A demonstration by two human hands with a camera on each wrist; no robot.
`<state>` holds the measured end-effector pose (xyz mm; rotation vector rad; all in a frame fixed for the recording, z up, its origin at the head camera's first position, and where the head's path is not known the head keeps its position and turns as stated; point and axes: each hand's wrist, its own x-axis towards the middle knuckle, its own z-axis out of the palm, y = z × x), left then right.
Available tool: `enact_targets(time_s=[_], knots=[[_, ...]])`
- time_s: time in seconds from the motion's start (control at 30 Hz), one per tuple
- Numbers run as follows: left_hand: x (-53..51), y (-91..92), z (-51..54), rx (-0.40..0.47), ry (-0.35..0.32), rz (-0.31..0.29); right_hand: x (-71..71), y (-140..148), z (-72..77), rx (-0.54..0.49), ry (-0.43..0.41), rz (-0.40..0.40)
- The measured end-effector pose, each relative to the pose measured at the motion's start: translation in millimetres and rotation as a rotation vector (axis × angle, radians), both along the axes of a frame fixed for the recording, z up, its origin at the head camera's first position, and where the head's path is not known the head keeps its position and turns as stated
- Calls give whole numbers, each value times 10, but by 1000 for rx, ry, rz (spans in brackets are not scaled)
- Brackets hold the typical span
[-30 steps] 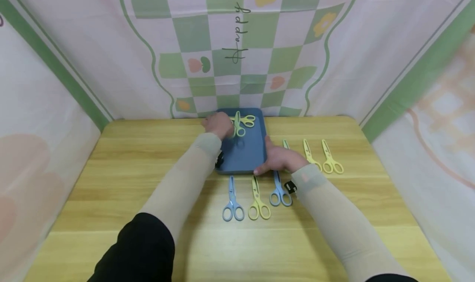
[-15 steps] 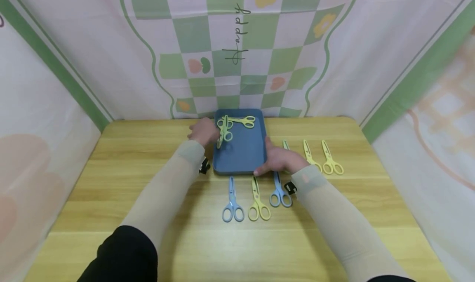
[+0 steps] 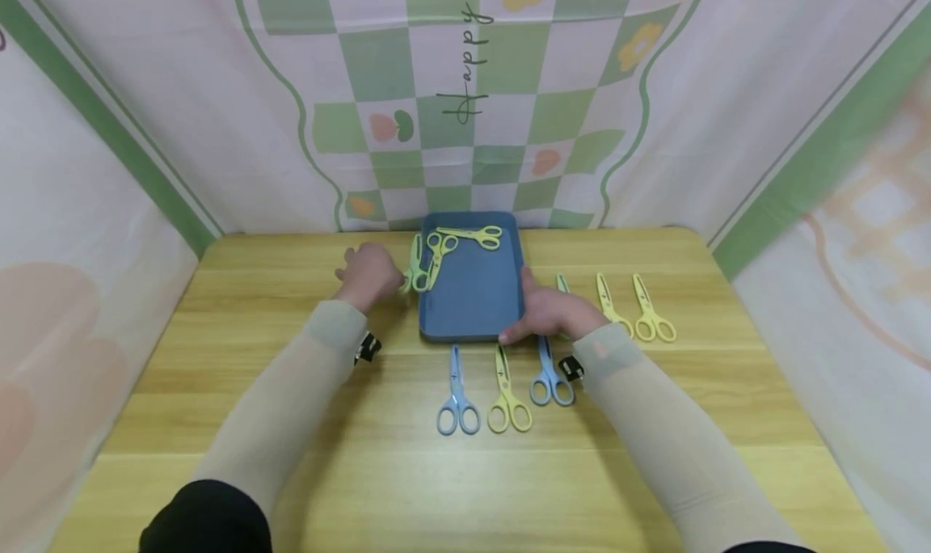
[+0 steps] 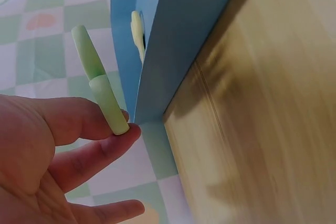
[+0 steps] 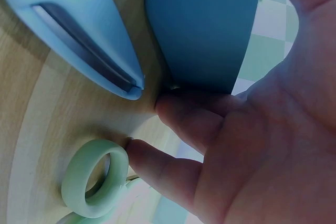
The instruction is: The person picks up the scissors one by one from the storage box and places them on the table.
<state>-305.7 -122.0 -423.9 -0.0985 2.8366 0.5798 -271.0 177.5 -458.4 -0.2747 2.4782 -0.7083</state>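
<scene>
My left hand (image 3: 369, 276) pinches a pair of green scissors (image 3: 417, 263) by the handle, held above the left rim of the blue tray (image 3: 473, 294). Seen from the left wrist, the thumb and a fingertip meet on a handle loop (image 4: 109, 104) of the scissors. Inside the tray lie yellow scissors (image 3: 476, 236) across the back and a second yellow-green pair (image 3: 439, 255) at the left. Against the tray's front right side rests my right hand (image 3: 547, 309), thumb spread from the fingers. The right wrist view shows its fingertips beside the tray wall (image 5: 202, 30).
In front of the tray lie blue scissors (image 3: 457, 399), yellow scissors (image 3: 507, 399) and more blue scissors (image 3: 549, 379). To the right are green scissors (image 3: 561, 283), partly behind the right hand, and two yellow pairs (image 3: 611, 304). A patterned cloth (image 3: 502, 124) hangs behind the table.
My left hand has moved left and slightly nearer, carrying the green scissors from over the tray to its left edge. The right hand stays at the tray.
</scene>
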Motion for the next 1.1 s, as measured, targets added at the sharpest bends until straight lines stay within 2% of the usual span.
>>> enact_targets(time_s=[0.23,0.5,0.83,1.1], knots=[[156,-175,-18,-28,17,-24,1,-19,27,-5,-2,3],[335,-342,-36,-68,-18,-56,4,-22,45,2,-1,9],[546,-453,-172,-134,-9,-139,20,-17,34,-16,-3,11],[701,-417,-315,-118,-19,-160,21,-10,32,-23,-5,9]])
